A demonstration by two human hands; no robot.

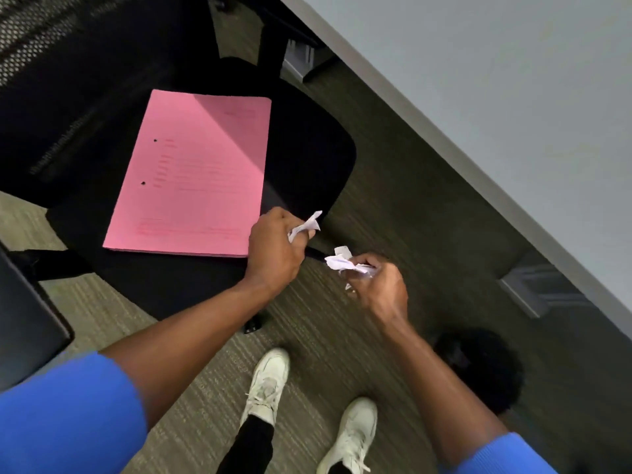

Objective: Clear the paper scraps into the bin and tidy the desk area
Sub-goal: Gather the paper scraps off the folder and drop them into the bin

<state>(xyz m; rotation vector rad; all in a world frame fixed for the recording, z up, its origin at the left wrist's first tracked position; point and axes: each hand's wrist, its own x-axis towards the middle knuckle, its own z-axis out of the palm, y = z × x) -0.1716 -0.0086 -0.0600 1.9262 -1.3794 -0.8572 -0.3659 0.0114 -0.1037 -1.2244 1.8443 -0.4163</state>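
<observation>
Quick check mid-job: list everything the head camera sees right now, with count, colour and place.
folder: one, pink, flat on the chair seat
office chair: one, black, left of the desk
desk: one, grey, upper right
carpet: grey-brown, underfoot
paper scraps: white, crumpled, one in the left hand, a bunch in the right
shoes: two, white, bottom centre
sleeves: two, blue
left hand: closed on a scrap
right hand: closed on scraps
</observation>
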